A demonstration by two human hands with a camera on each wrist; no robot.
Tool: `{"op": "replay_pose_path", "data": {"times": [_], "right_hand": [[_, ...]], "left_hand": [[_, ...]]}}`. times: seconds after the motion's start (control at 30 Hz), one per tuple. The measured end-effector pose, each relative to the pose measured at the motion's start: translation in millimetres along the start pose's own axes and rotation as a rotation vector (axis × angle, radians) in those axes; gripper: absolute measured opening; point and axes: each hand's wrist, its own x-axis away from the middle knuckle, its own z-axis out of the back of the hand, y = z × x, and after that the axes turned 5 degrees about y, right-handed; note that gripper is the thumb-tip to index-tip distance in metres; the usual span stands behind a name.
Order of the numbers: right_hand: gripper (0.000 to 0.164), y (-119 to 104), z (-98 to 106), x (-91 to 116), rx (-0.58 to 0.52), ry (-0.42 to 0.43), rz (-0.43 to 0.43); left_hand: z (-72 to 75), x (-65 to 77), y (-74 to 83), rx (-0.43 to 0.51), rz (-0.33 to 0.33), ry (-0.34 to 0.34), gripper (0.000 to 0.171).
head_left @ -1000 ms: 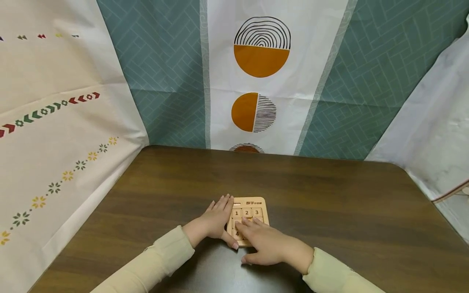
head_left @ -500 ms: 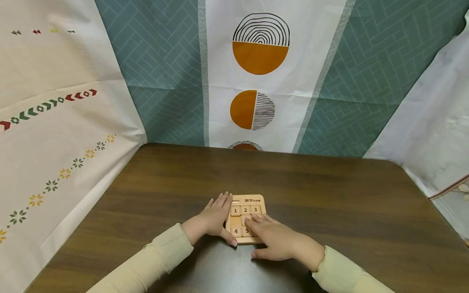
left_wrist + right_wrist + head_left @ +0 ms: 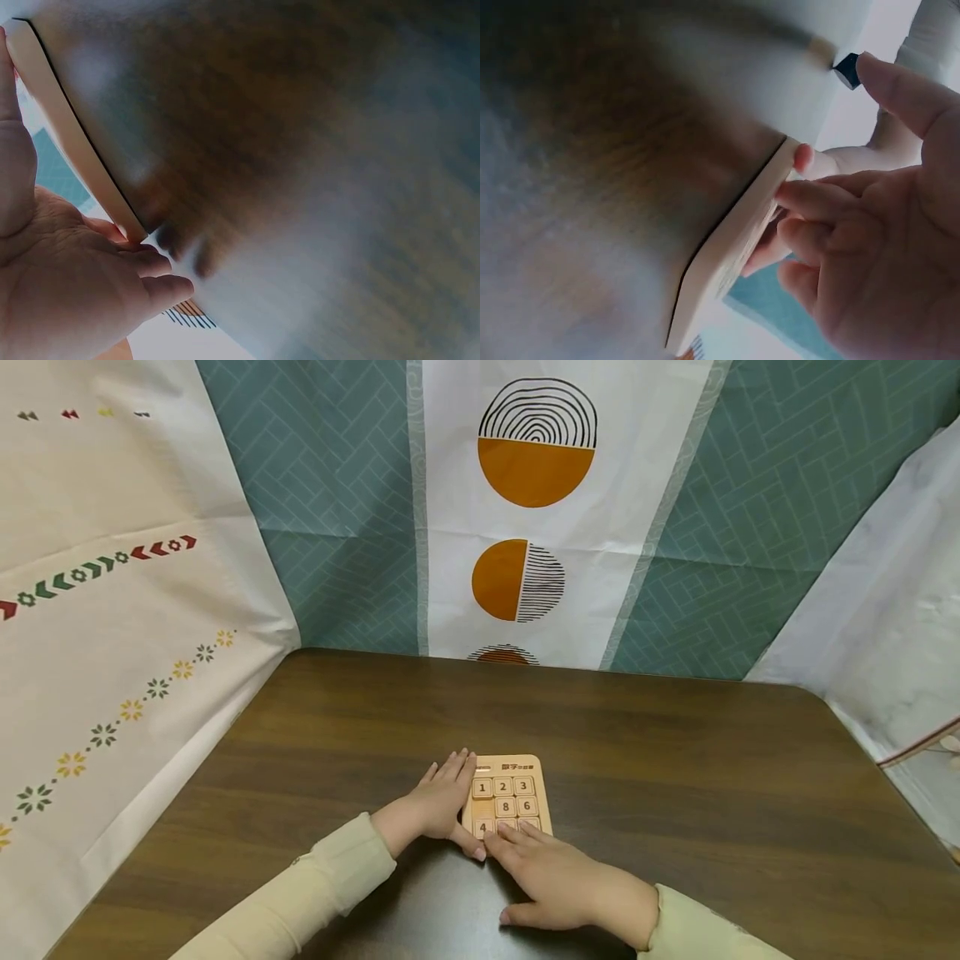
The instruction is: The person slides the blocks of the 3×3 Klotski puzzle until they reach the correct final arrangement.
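Note:
A square wooden number slide puzzle (image 3: 547,793) lies on the table. Its top row reads 1, 2, 3. Below, an 8 tile (image 3: 506,807) and a 6 tile (image 3: 527,806) sit beside a bare slot at left. My left hand (image 3: 435,806) rests along the puzzle's left side with fingers straight, the thumb at the near corner. My right hand (image 3: 558,877) touches the near row with its fingertips, partly covering the tiles right of the 4 tile (image 3: 483,827). Its thumb (image 3: 900,90) sticks out apart from the puzzle. Both wrist views show the puzzle's side edge-on.
The dark wooden table (image 3: 675,752) extends around the puzzle. A patterned cloth (image 3: 345,527) hangs along the back edge, and a pale printed cloth (image 3: 135,635) stands on the left. Another white cloth (image 3: 885,602) hangs at the right.
The 8 tile slid right from the left slot into the middle, leaving a bare slot. Then my right hand moved nearer me, down to the near row. My left hand stays at the puzzle's left side.

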Motion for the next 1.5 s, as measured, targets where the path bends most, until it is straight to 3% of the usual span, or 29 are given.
{"op": "replay_pose_path", "data": {"times": [0.17, 0.4, 0.8, 1.1, 1.33, 1.5], "right_hand": [[0.080, 0, 0, -9, 0.052, 0.033, -0.014], [0.078, 5, 3, -17, 0.014, 0.019, -0.047], [0.082, 11, 3, 15, -0.120, 0.009, -0.080], [0.086, 6, 0, 2, -0.127, 0.009, -0.045], [0.086, 3, 4, -4, -0.184, -0.030, -0.072], [0.084, 10, 6, -3, -0.192, 0.020, -0.116]], "left_hand": [[1.2, 1.0, 1.2, 0.012, -0.004, -0.004, 0.133], [0.7, 1.9, 1.2, 0.004, -0.002, 0.000, 0.133], [-1.7, -2.6, -0.9, -0.038, 0.008, -0.001, 0.136], [-2.9, -2.2, -1.2, -0.017, 0.003, -0.009, 0.135], [-2.3, -1.1, -1.0, -0.017, 0.002, 0.000, 0.134], [-1.5, 0.1, -0.4, -0.016, 0.003, -0.002, 0.134]]}}
